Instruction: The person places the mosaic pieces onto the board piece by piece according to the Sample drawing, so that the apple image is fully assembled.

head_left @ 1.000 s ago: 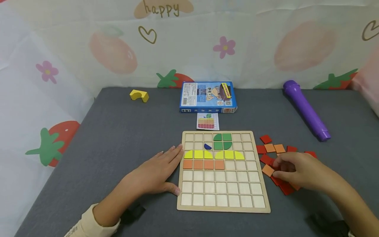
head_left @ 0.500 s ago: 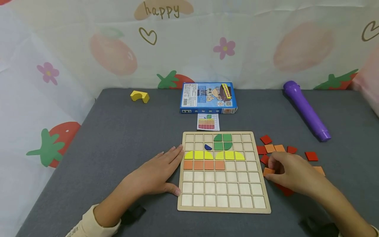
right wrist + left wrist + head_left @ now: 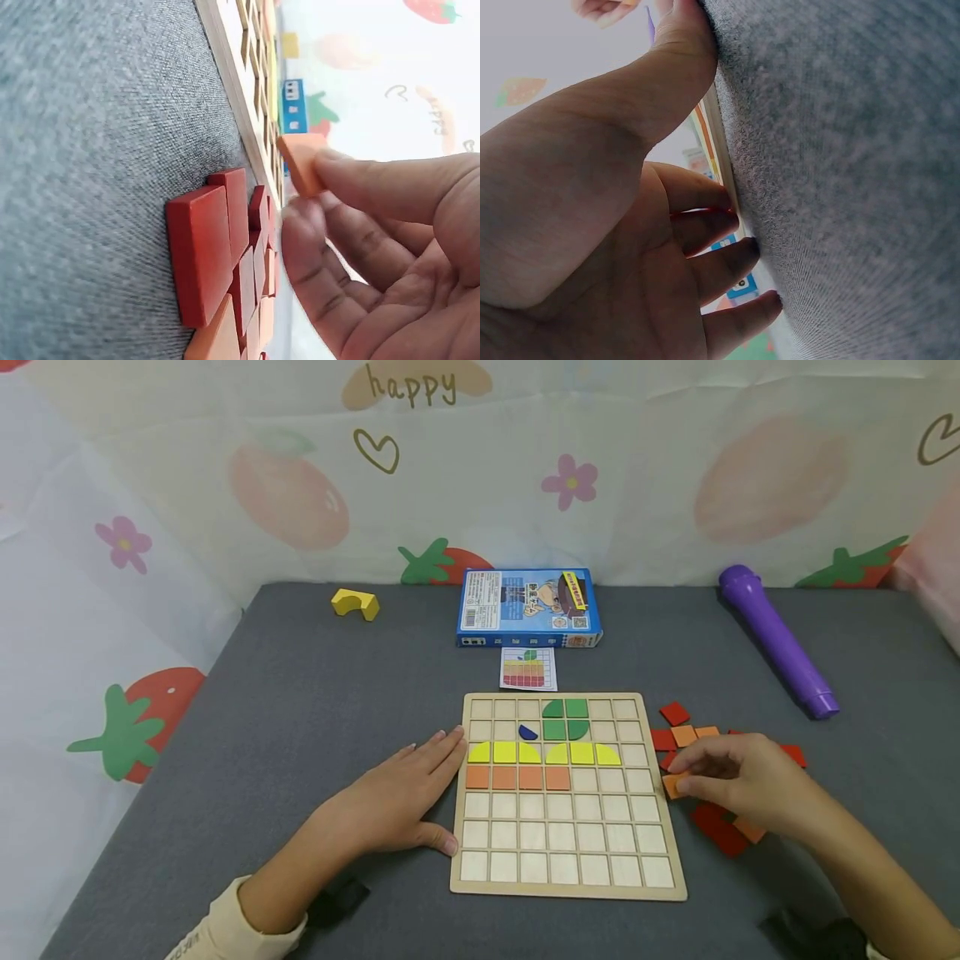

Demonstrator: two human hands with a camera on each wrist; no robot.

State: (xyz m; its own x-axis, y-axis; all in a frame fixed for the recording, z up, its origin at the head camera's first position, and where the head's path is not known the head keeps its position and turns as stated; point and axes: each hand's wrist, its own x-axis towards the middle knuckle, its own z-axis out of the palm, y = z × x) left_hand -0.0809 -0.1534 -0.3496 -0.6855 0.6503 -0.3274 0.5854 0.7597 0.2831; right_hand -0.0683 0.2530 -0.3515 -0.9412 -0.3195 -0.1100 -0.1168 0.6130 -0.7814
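Note:
Between thumb and fingertips my right hand [image 3: 750,781] pinches an orange square tile [image 3: 304,159], just off the right edge of the wooden grid board [image 3: 570,865]. In the right wrist view the tile is raised above the pile of red tiles [image 3: 206,247]. My left hand [image 3: 390,802] lies with fingers extended, its fingertips and thumb touching the board's left edge. Set in the board are green tiles [image 3: 576,708], a small dark blue piece [image 3: 528,732], a row of yellow tiles [image 3: 581,752] and, below it, a partial row of orange tiles [image 3: 504,777].
Above the board lies a small pattern card [image 3: 528,669] against a blue box [image 3: 528,610]. A yellow arch block [image 3: 356,603] sits at the back left. A purple microphone-shaped object [image 3: 780,643] lies at the right. Loose red and orange tiles surround my right hand.
My right hand has picked the orange tile out of the pile and lifted it slightly, ending close to the board's right edge. The left hand has stayed at the board's left edge.

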